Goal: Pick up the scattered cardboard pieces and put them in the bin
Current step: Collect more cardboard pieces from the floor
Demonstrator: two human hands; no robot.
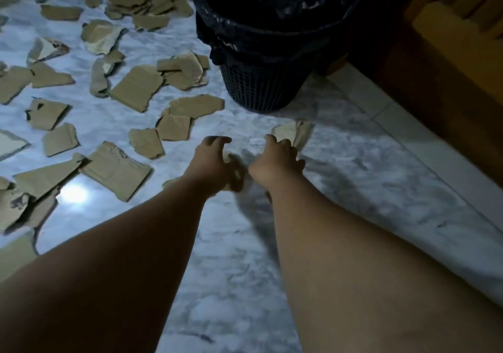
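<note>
We are looking down on a marble floor [353, 186], with the black lined bin [255, 88] standing at the far right. The cardboard pieces [136, 88] are lying scattered over the left and far floor. We are reaching both arms forward. Our left hand [211, 162] is hovering, fingers curled, over a blurred scrap [234, 177], and our right hand [277, 159] is curling at the near edge of a pale folded piece [295, 134] near the bin. We cannot tell whether either hand is pinching anything. The pieces are looking light, stiff and ragged. Lying flat on slick stone, they are probably best lifted by a raised edge or fold.
</note>
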